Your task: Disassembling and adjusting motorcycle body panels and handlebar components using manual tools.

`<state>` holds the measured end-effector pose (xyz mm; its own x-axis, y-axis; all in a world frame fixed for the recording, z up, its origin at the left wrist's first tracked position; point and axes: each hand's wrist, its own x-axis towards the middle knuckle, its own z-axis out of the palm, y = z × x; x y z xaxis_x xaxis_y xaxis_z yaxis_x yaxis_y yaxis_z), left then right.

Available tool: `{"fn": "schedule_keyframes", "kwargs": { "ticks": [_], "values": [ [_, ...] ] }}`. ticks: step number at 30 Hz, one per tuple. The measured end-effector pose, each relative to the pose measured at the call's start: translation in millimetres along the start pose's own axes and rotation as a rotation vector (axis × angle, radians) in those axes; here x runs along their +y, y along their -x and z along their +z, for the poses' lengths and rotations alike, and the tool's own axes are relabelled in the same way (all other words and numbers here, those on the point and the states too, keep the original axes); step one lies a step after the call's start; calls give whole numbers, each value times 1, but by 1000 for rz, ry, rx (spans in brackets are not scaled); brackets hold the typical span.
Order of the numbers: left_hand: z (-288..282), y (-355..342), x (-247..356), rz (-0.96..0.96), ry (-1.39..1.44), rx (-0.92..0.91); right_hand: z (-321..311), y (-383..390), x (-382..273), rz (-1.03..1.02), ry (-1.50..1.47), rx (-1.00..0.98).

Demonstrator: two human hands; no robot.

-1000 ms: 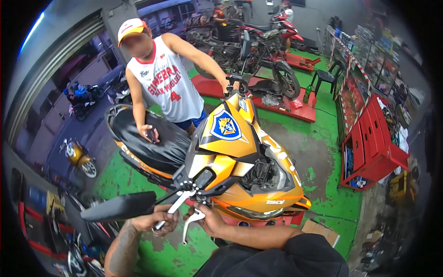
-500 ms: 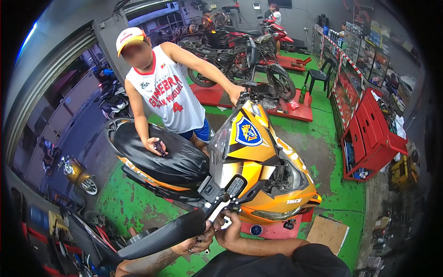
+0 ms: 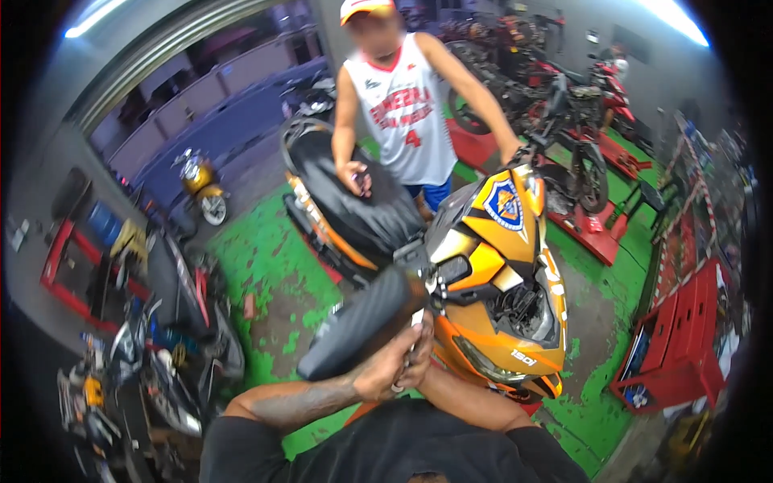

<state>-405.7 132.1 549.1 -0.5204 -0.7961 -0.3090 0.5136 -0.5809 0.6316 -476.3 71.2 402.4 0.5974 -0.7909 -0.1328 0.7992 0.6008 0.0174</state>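
A black side mirror (image 3: 366, 326) with a textured back stands large and tilted in front of me, on the handlebar side of an orange and black scooter (image 3: 503, 322). Its pale metal stem (image 3: 418, 316) runs down behind it. My left hand (image 3: 383, 369), below the mirror, is closed with curled fingers. Pressed close against it, my right hand (image 3: 419, 358) is closed too, just under the stem. A small metal end (image 3: 397, 388) pokes out beneath my hands; what they grip is mostly hidden.
Across the scooter a person in a white jersey (image 3: 403, 121) rests a hand on its far handlebar and holds a small dark object. Parked motorcycles (image 3: 181, 346) crowd the left. A red tool cabinet (image 3: 676, 338) stands right, and another motorcycle (image 3: 572, 121) sits on a red platform behind.
My view has turned and tilted, so the scooter and person sit further right. My hands have drawn closer together under the mirror, which now appears shorter and more upright.
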Motion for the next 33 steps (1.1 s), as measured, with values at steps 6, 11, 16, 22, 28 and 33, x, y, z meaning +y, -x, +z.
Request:
{"fn": "schedule_keyframes", "kwargs": {
  "ticks": [6, 11, 16, 22, 28, 33],
  "values": [
    [-1, 4, -1, 18, 3, 270, -10, -5, -8, 45, 175, -194],
    [6, -12, -45, 359, 197, 124, -5, 18, -23, 178, 417, -117],
    [17, 9, -56, 295, 262, 210, 30, 83, -69, 45, 1564, -87],
    [-24, 83, -60, 258, -144, 260, 107, 86, -73, -1146, 1907, -162],
    [-141, 123, -75, 581, -309, 670, 117, 8, -24, -1231, 1640, -81],
    [-307, 207, -133, 490, -212, 1051, 113, -10, -6, -1312, 1551, 23]
  ]
}}
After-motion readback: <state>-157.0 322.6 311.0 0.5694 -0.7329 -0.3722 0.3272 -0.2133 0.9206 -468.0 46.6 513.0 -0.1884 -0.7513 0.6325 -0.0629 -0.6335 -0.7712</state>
